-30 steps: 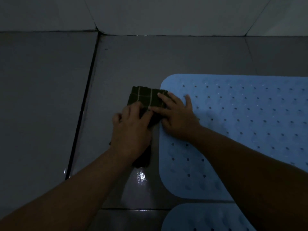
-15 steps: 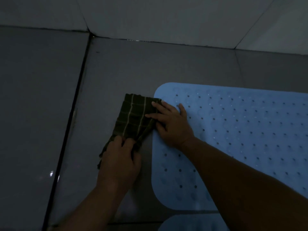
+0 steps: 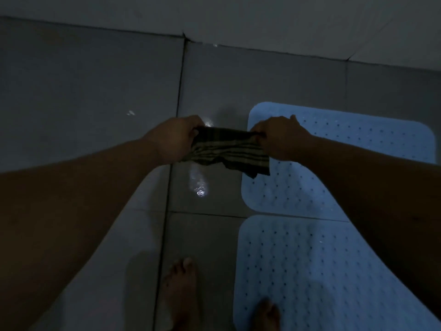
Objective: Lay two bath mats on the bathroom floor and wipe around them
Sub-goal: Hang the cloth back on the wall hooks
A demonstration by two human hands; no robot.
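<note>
At frame centre, left hand and right hand each pinch an end of the checked cloth; wet tile below risks slipping.

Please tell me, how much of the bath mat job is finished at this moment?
Done: the far mat and near mat lie flat on the floor. In hand: the left hand and right hand hold the striped cloth stretched, off the floor. Left: wiping; a wet patch shines beside the mats.
</note>
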